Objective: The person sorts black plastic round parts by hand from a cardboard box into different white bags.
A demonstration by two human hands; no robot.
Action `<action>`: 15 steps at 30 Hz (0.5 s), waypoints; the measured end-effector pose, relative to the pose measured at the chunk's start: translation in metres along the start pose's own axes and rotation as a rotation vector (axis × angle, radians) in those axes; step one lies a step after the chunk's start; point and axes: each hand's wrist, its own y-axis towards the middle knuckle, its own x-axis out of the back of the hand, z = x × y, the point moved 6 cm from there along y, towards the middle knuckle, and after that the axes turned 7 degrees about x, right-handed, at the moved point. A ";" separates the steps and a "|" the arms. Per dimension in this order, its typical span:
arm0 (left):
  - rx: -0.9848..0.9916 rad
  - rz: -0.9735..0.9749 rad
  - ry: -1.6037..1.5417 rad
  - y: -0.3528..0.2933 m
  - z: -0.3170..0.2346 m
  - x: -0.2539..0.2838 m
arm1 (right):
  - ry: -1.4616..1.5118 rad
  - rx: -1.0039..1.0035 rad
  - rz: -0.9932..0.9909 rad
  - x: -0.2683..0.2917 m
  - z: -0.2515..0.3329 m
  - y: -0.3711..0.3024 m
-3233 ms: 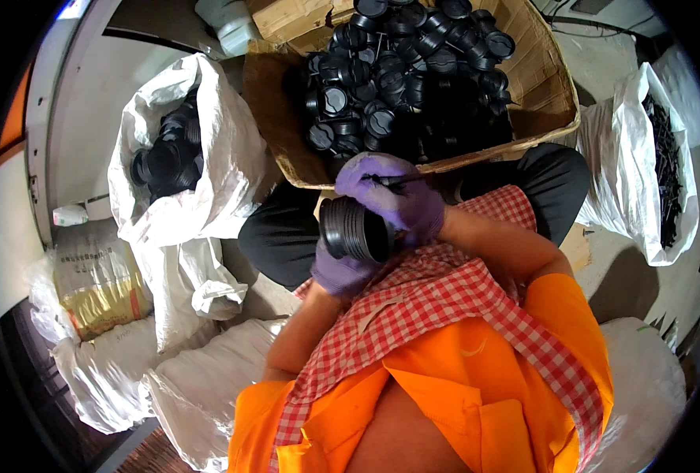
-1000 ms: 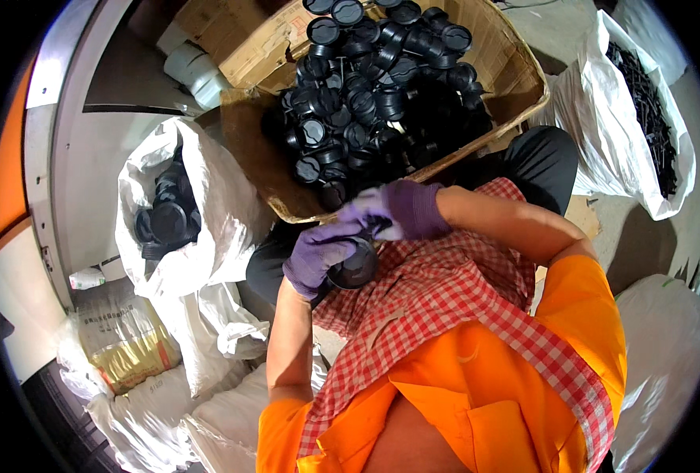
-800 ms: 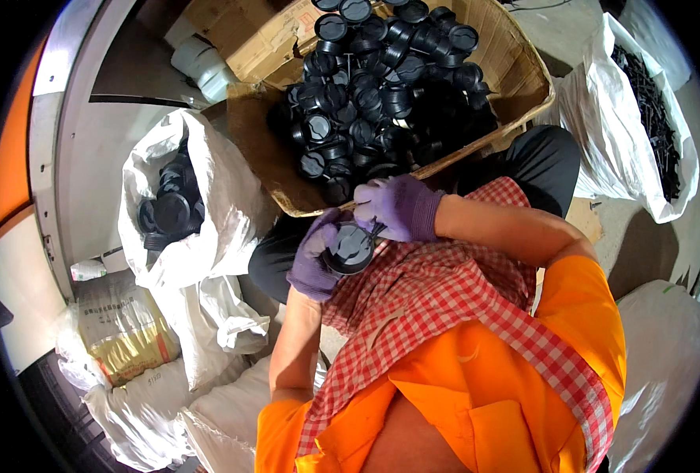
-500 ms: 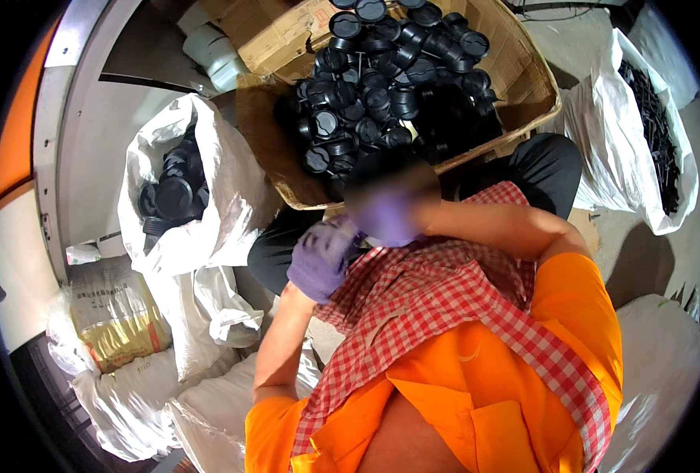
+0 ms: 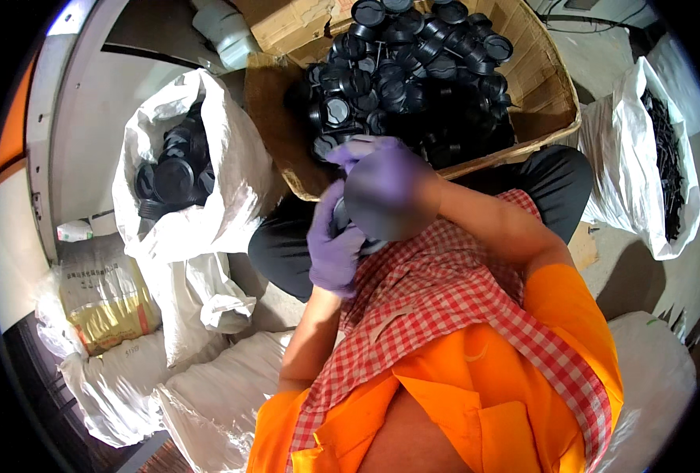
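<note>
My left hand (image 5: pixel 336 256), in a purple glove, is closed around a dark round plastic part (image 5: pixel 339 215) above my lap; the fingers cover much of it. Close beside it, at the near edge of the cardboard box, is my right hand (image 5: pixel 369 150), also gloved in purple. A blurred round patch hides most of that hand, so its grip does not show. Just beyond both hands, the open cardboard box (image 5: pixel 543 94) holds a heap of black round plastic caps (image 5: pixel 393 83). A red-and-white checked apron (image 5: pixel 444 292) lies across my lap.
To the left stands an open white sack (image 5: pixel 235 158) with black round parts (image 5: pixel 174 180) inside. Another white sack (image 5: pixel 622 165) at the right holds thin black pieces (image 5: pixel 667 169). Filled white bags (image 5: pixel 224 394) and a yellowish package (image 5: pixel 109 296) lie at the lower left.
My right hand has moved away from me to the box's near edge. My left hand has shifted right, and a dark part now shows in its grasp. The view has tilted slightly.
</note>
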 end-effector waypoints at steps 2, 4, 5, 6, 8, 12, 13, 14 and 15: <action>-0.613 -0.277 0.866 -0.011 -0.054 0.009 | -0.911 0.459 -0.052 -0.001 -0.006 0.024; -0.772 -0.426 0.786 -0.019 -0.094 0.030 | -0.737 0.092 -0.445 0.040 -0.062 0.051; -0.780 -0.506 0.660 -0.021 -0.114 0.051 | -0.903 -0.082 -0.328 0.048 -0.085 0.066; -0.743 -0.676 0.632 -0.019 -0.135 0.071 | -0.920 -0.243 -0.201 0.049 -0.102 0.078; -0.722 -0.921 0.897 -0.018 -0.174 0.115 | -1.028 -0.479 0.221 0.023 -0.176 0.098; -0.672 -0.993 1.141 -0.016 -0.174 0.127 | -0.925 -0.551 0.450 -0.025 -0.227 0.092; -0.794 -0.817 0.840 -0.017 -0.162 0.126 | -0.905 -0.587 0.522 -0.039 -0.244 0.087; -0.728 -0.713 0.772 -0.018 -0.145 0.124 | -0.891 -0.608 0.597 -0.051 -0.252 0.081; -0.665 -0.620 0.707 -0.021 -0.130 0.119 | -0.877 -0.609 0.660 -0.064 -0.252 0.080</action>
